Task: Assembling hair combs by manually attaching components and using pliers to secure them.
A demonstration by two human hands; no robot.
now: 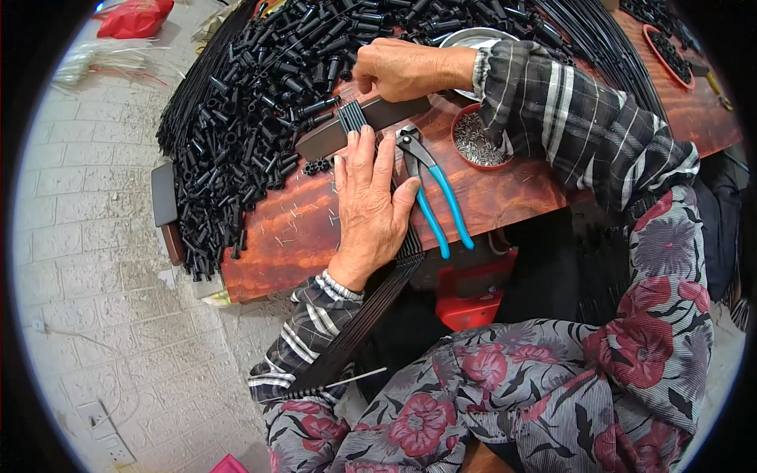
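Note:
My left hand [367, 209] lies palm down with its fingers stretched over a row of thin black rods [352, 117]. The rods' ends rest side by side on a dark brown bar [319, 140]; their length runs under the hand and down past the table edge towards my lap. Just beyond the rod ends, my right hand [402, 69] is curled with its fingers pressed together; what they hold, if anything, is hidden. Blue-handled pliers [444, 193] lie to the right of my left hand, jaws pointing away. Right of them sits a red bowl [456, 150] of small silvery pins.
A big heap of black plastic tube pieces [260, 102] covers the table's left and back. Behind my right wrist is a metal bowl [473, 35]. More black rods [603, 51] and a red tray [651, 38] of small black parts lie back right. Loose pins dot the reddish wooden table [276, 260].

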